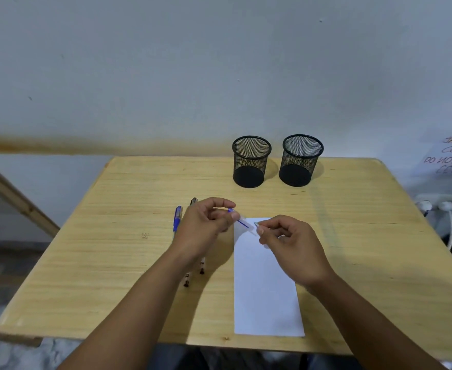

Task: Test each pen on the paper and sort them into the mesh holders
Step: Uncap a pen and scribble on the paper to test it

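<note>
Tabletop [112, 263] left half bare wood; paper [266, 289] reaches near front edge. Two mesh holders [250, 162] upright near back edge, apart from hands. Left hand [206, 228] and right hand [291, 244] raised over paper's far end, fingers curled, pinching opposite ends of blue pen [243, 222]. Spare pens [177, 217] lie just left of paper.

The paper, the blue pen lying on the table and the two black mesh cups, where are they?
Paper [266, 289], head view, bare middle of the sheet.
Blue pen lying on the table [177, 218], head view, its blue grip.
Left mesh holder [251, 161], head view, front mesh wall.
Right mesh holder [300, 160], head view, front mesh wall.
</note>
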